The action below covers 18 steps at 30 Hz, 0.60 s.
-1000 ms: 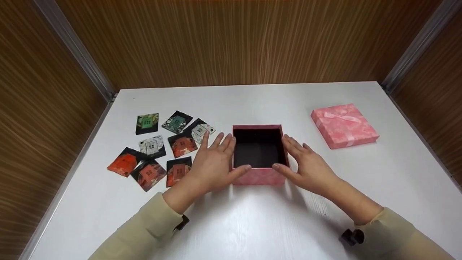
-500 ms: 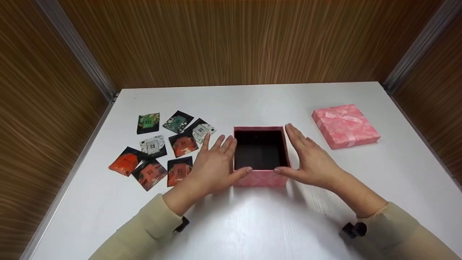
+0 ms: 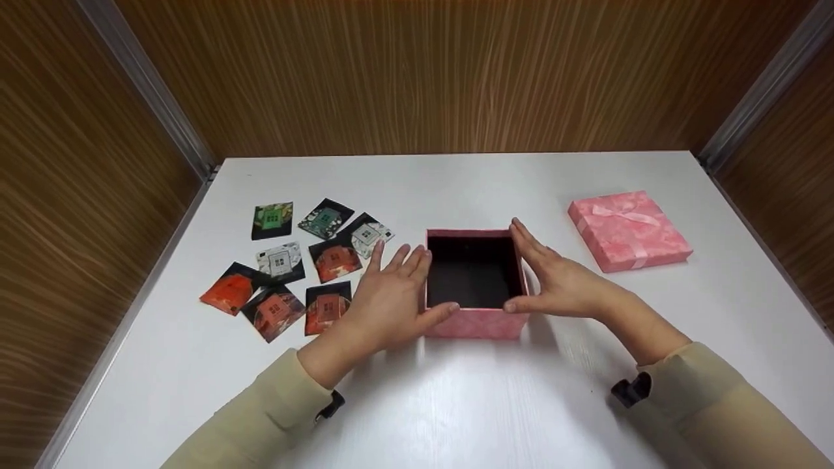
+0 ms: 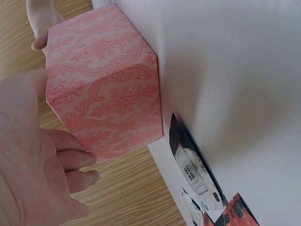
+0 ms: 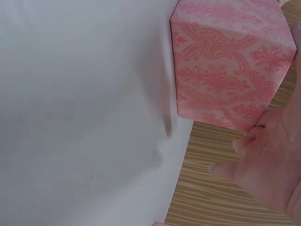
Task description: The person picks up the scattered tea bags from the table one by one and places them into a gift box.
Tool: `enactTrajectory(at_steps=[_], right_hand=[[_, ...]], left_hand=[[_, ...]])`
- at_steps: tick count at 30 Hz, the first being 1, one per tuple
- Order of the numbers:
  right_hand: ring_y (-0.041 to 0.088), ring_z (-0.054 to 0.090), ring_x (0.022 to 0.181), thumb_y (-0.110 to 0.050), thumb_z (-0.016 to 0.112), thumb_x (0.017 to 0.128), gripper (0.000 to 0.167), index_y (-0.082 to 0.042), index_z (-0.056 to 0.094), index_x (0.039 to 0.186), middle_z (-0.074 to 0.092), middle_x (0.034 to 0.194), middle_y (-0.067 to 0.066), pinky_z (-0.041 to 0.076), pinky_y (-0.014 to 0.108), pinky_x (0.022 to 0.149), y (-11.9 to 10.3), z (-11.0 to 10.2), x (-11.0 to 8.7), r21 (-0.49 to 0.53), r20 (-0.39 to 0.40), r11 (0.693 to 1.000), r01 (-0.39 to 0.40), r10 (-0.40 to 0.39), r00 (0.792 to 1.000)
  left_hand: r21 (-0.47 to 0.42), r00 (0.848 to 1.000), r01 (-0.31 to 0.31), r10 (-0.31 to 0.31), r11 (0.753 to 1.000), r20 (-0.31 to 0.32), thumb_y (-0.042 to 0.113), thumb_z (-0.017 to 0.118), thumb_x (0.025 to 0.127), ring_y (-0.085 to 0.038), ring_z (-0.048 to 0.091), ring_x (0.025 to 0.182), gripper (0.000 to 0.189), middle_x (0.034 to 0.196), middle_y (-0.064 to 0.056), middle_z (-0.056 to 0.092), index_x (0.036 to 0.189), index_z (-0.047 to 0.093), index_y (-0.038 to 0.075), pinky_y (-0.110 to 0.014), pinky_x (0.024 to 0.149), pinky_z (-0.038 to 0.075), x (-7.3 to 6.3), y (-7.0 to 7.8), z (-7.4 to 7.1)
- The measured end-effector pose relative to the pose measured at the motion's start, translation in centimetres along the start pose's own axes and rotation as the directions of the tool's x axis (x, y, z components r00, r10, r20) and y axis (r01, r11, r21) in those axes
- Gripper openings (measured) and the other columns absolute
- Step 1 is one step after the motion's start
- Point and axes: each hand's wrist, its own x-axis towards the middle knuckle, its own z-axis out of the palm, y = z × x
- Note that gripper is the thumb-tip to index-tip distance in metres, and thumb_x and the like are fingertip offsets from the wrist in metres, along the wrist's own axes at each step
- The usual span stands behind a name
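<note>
Open pink box [image 3: 474, 286] sits at centre of the white bench [image 3: 495, 404], dark lining showing, nothing visible inside. Left hand [image 3: 391, 296] flat against its left wall, fingers straight and spread, thumb on the near corner. Right hand [image 3: 554, 277] likewise flat along the right wall, fingers straight, thumb at the near right corner. Neither hand curls round the box; it is pressed between the palms. Pink lid [image 3: 629, 229] lies well apart at right of frame. Packets [image 3: 306, 260] are scattered left, just beside the left hand.

Risk: uneven palm pressure could skew or slide the light box; the left hand could nudge the nearest packets.
</note>
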Motion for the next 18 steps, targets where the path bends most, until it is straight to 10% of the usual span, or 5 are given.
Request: enactTrajectory(at_steps=[11, 18], right_hand=[[0.035, 0.016, 0.160, -0.058, 0.083, 0.087, 0.130, -0.013, -0.006, 0.171, -0.010, 0.178, 0.003, 0.025, 0.057, 0.124, 0.1, 0.2, -0.3, 0.063, 0.002, 0.997, -0.034, 0.034, 0.999], [0.034, 0.014, 0.161, -0.056, 0.084, 0.087, 0.130, -0.014, -0.006, 0.171, -0.009, 0.178, 0.004, 0.024, 0.058, 0.124, 0.2, 0.7, 0.0, 0.078, -0.010, 0.997, -0.015, 0.016, 1.000]], left_hand=[[-0.114, 1.000, 0.026, -0.028, 0.993, -0.012, 0.084, 0.031, 0.099, -0.035, 0.030, 0.157, 0.104, 0.169, -0.014, 0.034, 0.166, 0.033, 0.003, -0.061, 0.127, 0.000, 0.3, -1.0, -0.3], [-0.303, 0.971, 0.135, -0.187, 0.944, -0.151, 0.071, 0.044, 0.104, -0.030, 0.031, 0.157, 0.089, 0.167, -0.011, 0.037, 0.165, 0.036, 0.008, -0.051, 0.128, -0.006, -0.5, -6.6, -2.5]])
